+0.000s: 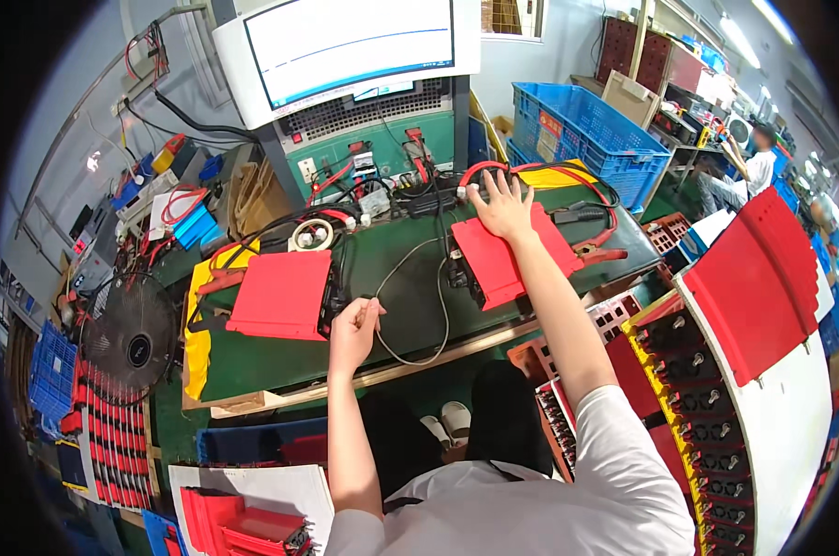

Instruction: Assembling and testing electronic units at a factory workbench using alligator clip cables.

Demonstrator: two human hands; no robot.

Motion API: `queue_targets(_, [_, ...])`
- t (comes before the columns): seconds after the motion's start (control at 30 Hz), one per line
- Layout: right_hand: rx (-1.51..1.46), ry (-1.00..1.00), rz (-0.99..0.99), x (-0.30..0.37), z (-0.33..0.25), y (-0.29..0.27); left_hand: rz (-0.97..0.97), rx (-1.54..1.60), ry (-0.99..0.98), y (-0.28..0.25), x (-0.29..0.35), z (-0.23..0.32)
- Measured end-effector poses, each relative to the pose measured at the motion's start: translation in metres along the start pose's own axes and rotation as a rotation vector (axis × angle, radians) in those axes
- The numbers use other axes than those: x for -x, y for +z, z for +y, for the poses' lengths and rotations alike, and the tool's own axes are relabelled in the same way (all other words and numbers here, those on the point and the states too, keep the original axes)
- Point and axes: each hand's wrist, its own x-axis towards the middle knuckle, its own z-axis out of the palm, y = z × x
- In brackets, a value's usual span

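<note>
Two flat red metal boxes with black end panels, the left red box and the right red box, lie on the green bench top. My left hand is closed in a pinch beside the black end panel of the left box; what its fingers hold, if anything, is hidden. Spread over the far edge of the right box is my right hand, fingers stretched towards a red cable behind it. A thin grey cable loops between the boxes. Red clamps sit at the right box's outer end.
A monitor stands above a green panel with sockets. A blue crate is behind on the right. A black fan stands at left. Stacked red boxes rise close at right. Someone in white sits far right.
</note>
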Motion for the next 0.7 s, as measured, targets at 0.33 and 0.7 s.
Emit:
queue_targets(0.33, [-0.029, -0.004, -0.138, 0.004, -0.001, -0.0058, -0.006, -0.052, -0.022, -0.0019, 0.0008, 0.0034])
queue_targets(0.7, [0.001, -0.016, -0.076, -0.0009, 0.0007, -0.0023, 0.021, -0.055, 0.0, 0.0005, -0.0007, -0.0019])
